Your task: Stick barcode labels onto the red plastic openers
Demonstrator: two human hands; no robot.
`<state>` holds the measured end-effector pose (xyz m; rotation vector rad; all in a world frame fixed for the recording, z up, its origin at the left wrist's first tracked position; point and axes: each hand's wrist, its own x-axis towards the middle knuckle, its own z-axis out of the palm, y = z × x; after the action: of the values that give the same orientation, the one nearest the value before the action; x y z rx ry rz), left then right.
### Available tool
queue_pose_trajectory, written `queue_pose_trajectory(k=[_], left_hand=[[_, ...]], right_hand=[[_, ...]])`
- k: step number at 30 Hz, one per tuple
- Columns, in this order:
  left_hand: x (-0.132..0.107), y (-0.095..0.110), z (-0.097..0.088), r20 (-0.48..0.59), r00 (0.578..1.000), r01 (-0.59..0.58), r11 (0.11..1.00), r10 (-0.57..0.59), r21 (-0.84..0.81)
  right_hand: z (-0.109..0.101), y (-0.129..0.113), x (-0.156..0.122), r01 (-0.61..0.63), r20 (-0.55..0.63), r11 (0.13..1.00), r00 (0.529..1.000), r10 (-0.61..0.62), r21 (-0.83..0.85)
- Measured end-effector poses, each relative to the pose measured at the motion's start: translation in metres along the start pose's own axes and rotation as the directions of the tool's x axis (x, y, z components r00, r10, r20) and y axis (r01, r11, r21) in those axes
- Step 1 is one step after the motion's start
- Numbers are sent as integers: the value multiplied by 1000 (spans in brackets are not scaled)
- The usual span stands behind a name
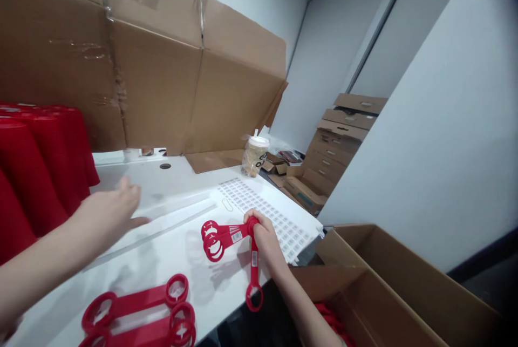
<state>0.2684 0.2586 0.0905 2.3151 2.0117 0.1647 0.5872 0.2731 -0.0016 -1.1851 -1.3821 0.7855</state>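
My right hand (261,231) is closed round one end of several red double-ring bars (234,236), flat plastic pieces with a ring at each end. Most of them fan out to the left over the table, and one hangs down past its edge; white barcode labels show on them. My left hand (109,209) is over the table with thumb and fingers apart, holding nothing, near the tall red rolls (60,158). More red double-ring bars (140,304) lie at the front of the white table (162,260).
A sheet of small printed labels (263,206) lies on the table's right part, with a lidded plastic cup (256,155) behind it. Large cardboard (162,77) stands at the back. Open cardboard boxes (388,287) stand at lower right, red pieces inside one. Flat boxes (335,142) are stacked beyond.
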Motion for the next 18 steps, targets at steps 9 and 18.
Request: queue_pose_trajectory(k=[9, 18], left_hand=[[-33, 85, 3, 72, 927, -362, 927, 369, -94], [-27, 97, 18, 59, 937, -341, 938, 344, -61]], right_hand=[[45, -63, -7, 208, -168, 957, 970, -176, 200], [87, -45, 31, 242, -426, 924, 899, -100, 294]])
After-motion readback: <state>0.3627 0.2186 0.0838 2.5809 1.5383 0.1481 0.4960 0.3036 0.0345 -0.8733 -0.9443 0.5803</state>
